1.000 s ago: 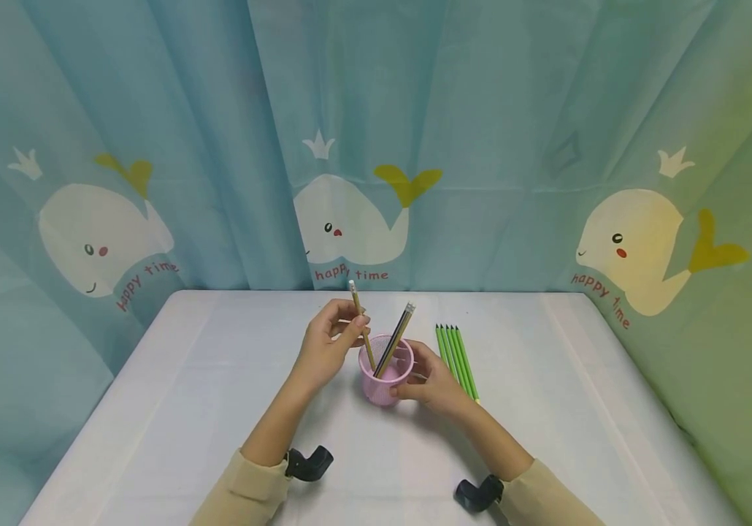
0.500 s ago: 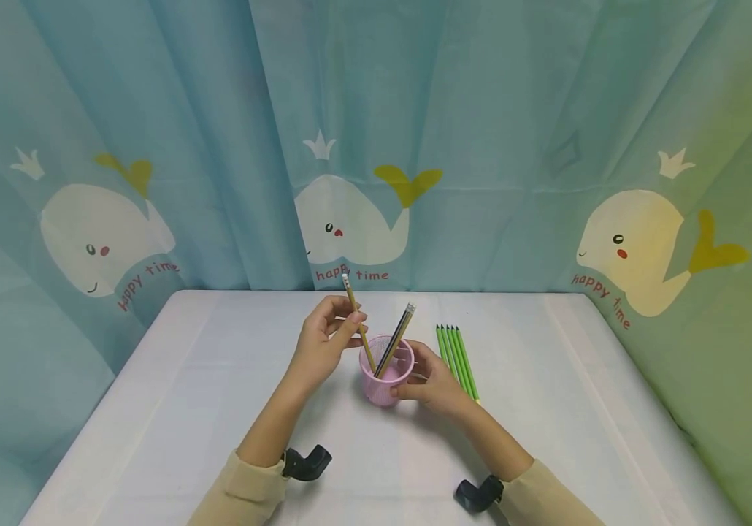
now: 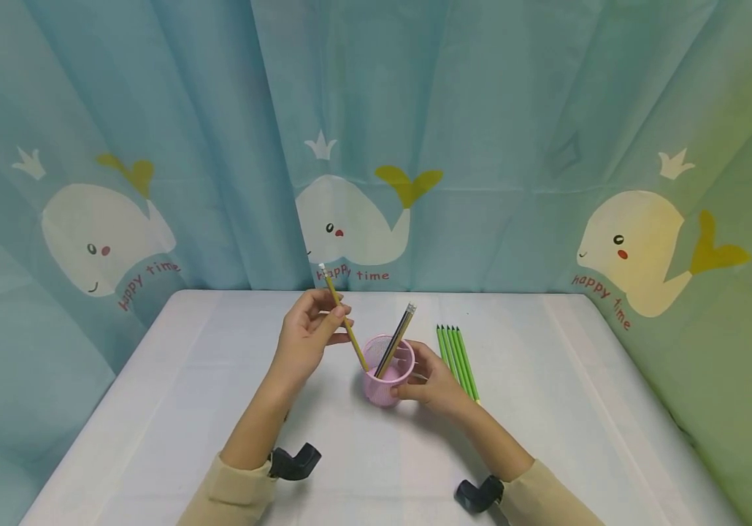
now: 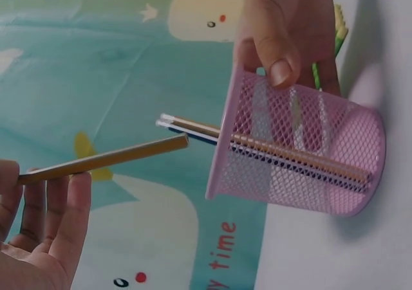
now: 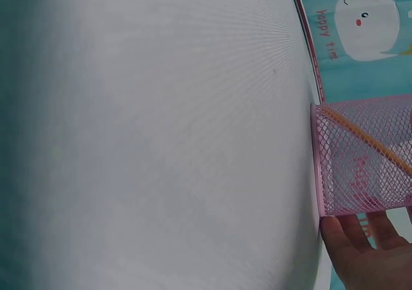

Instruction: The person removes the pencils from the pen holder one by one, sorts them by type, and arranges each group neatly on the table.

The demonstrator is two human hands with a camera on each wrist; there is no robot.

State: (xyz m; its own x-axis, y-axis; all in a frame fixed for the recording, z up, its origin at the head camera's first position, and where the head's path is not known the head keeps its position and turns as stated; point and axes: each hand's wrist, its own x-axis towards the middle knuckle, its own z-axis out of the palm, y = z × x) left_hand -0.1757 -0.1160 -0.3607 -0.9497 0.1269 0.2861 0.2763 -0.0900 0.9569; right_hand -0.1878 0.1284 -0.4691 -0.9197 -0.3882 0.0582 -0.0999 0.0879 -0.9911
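"Where's the pink mesh cup [image 3: 377, 392], and what has hold of it?"

"It stands on the white table [image 3: 185, 365], roughly midway between the left and right edges. The right hand [image 3: 438, 383] grips its wall, thumb on the near side."

"And the left hand [image 3: 304, 337]?"

"Pinching a slim gold pencil [image 4: 129, 154] between thumb and fingers, eraser end up and leaning toward the table's far left corner. From the left wrist, its lower end shows just outside the cup's mouth, apart from the rim."

"How would you handle that well?"

"I'd brace the cup so its base stays flat, and bring the pencil nearer upright. At this slant its end could catch the rim or knock the others."

"What others?"

"Inside are a dark pencil [image 4: 201, 137] and a second gold one [image 4: 199, 126], side by side, leaning toward the far right corner. Their eraser ends rise above the rim; their lower ends sit near the base."

"Anything outside?"

"Green pencils [image 3: 458, 361] in a row, between the cup and the right edge, points toward the far edge."
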